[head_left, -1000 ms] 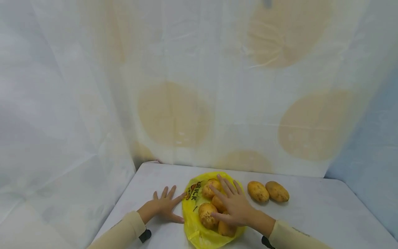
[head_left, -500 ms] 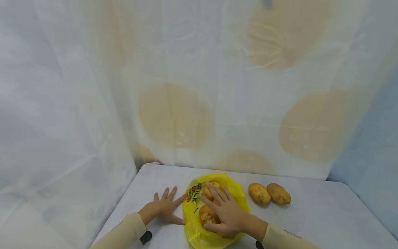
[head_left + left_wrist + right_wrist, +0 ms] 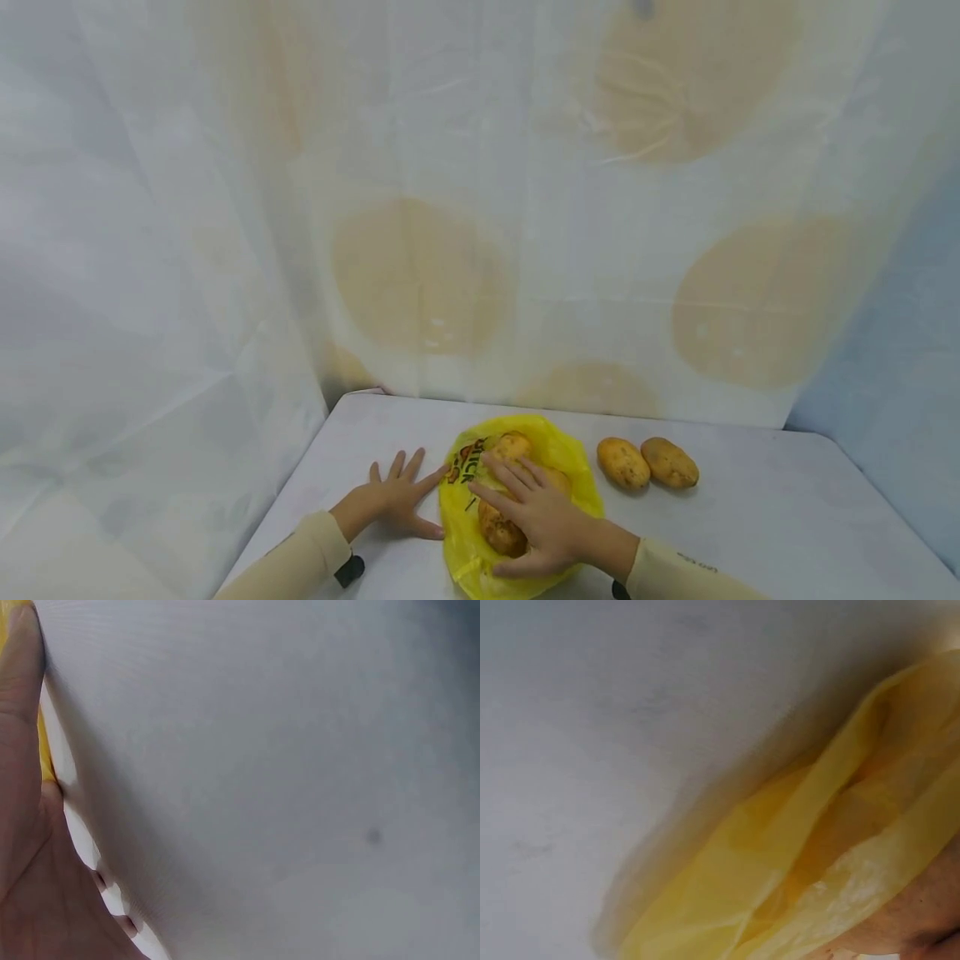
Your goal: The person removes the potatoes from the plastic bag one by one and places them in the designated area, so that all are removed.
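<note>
A yellow plastic bag (image 3: 463, 542) with dark print lies spread on the table, and several potatoes sit on it or in its mouth. One potato (image 3: 501, 532) shows by my right thumb, another potato (image 3: 513, 444) beyond my fingertips. My right hand (image 3: 546, 521) lies over them with fingers spread, hiding part of the pile. In the right wrist view, a fold of the yellow bag (image 3: 727, 892) runs alongside that hand. My left hand (image 3: 401, 497) rests on the table left of the bag, fingers splayed, index fingertip and thumb at the bag's edge.
Two loose potatoes, a left potato (image 3: 624, 463) and a right potato (image 3: 670, 462), lie side by side to the right of the bag. The white table (image 3: 772, 517) ends at a hanging pale sheet (image 3: 570, 208) with tan circles.
My right hand has shifted left and toward me across the potatoes, covering the near ones and uncovering the farther one again. The left hand and the two loose potatoes have stayed put.
</note>
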Motion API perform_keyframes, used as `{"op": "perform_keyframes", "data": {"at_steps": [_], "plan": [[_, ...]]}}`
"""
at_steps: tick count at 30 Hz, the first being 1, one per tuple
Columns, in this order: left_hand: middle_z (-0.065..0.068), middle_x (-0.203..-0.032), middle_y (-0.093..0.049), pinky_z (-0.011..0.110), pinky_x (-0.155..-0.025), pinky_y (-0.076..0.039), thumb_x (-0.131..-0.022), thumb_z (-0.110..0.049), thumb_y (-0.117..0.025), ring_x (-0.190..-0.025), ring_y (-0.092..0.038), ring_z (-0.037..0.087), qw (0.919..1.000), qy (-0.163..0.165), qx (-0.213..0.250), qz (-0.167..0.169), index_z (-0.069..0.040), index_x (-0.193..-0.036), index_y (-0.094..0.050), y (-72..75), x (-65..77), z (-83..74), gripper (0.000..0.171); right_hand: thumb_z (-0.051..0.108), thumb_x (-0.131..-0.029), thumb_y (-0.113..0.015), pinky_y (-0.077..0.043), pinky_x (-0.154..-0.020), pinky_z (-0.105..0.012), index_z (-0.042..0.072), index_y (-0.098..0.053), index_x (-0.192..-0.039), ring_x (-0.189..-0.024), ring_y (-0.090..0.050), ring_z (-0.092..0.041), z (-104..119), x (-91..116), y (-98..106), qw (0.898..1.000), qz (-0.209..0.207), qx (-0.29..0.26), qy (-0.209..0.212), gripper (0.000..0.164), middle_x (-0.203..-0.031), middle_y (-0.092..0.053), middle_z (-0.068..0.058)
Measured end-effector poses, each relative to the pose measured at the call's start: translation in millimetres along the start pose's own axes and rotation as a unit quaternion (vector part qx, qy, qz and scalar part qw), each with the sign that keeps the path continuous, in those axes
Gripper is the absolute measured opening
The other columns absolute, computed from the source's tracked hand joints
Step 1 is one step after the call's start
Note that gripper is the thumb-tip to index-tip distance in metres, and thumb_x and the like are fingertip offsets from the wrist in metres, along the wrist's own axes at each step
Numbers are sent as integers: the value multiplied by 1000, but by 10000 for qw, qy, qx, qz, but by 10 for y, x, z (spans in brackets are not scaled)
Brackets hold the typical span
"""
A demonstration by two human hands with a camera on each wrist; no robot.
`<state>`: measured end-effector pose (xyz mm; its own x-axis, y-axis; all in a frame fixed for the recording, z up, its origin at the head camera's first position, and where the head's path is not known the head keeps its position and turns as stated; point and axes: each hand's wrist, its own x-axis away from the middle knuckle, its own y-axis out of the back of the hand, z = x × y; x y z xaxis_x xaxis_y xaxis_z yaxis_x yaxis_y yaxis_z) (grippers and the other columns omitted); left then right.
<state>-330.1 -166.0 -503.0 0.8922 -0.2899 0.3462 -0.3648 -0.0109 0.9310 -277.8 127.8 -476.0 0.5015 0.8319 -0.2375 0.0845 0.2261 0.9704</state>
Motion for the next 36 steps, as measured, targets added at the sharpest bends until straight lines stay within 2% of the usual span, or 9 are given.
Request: {"op": "perform_keyframes", "data": {"at_steps": [4,7,11,16,22,27,30,36], "plan": [[13,-167,-5,80,-108,-6,-64,-88,-60,-151,-6,47,10000,0,-10,-9,-47,-155,-22,-9,-11,14,107,73,-82,-60,-30,-112,-62,41,-8,-158,-147,-31,-28,-22,-13,16,9982,393,-451,-100,98,-168,-7,-2],[13,-167,-5,80,-108,-6,-64,-89,-60,-151,-7,48,10000,2,-22,-10,-47,-154,-22,-25,-16,21,107,75,-78,-63,-31,-112,-60,43,-11,-157,-143,-38,-24,-34,-27,34,9946,694,-742,-212,100,-166,-19,-2],[12,-167,-5,80,-108,-6,-63,-89,-60,-151,-7,48,10000,23,-26,1,-47,-154,-22,-38,-18,24,107,75,-75,-67,-29,-114,-61,41,-17,-156,-142,-39,-27,-50,-47,61,9874,1031,-1121,-439,100,-162,-30,-6],[13,-167,-5,80,-108,-6,-64,-88,-60,-151,-6,48,10000,-22,-32,-24,-47,-154,-22,-31,-16,22,106,72,-73,-72,-29,-112,-64,35,-30,-154,-143,-36,-36,-64,-95,104,9755,1396,-1433,-916,98,-158,-37,-4],[13,-167,-5,80,-108,-6,-64,-88,-59,-151,-6,47,10000,-42,-41,-18,-47,-155,-21,-17,-13,9,107,61,-74,-78,-28,-116,-58,29,-41,-149,-142,-40,-29,-78,-175,94,9717,1482,-1384,-1208,89,-152,-45,3],[12,-168,-4,80,-108,-6,-64,-89,-59,-151,-5,47,10000,-15,-57,31,-48,-155,-20,-11,-10,11,107,55,-74,-81,-30,-115,-59,28,-44,-147,-141,-39,-31,-64,-215,71,9636,1467,-1570,-1588,86,-151,-46,6],[13,-168,-4,80,-108,-5,-64,-89,-59,-151,-6,47,10000,-20,-46,37,-47,-155,-20,-2,-8,8,107,57,-74,-80,-30,-115,-58,26,-45,-146,-139,-41,-30,-71,-230,65,9628,1434,-1589,-1651,87,-150,-47,4],[13,-167,-4,80,-108,-6,-65,-89,-58,-151,-6,48,10000,-79,-44,1,-46,-155,-20,-6,-4,7,107,63,-74,-77,-23,-118,-56,31,-44,-144,-139,-42,-24,-111,-259,45,9625,1531,-1613,-1552,83,-146,-50,8]]}}
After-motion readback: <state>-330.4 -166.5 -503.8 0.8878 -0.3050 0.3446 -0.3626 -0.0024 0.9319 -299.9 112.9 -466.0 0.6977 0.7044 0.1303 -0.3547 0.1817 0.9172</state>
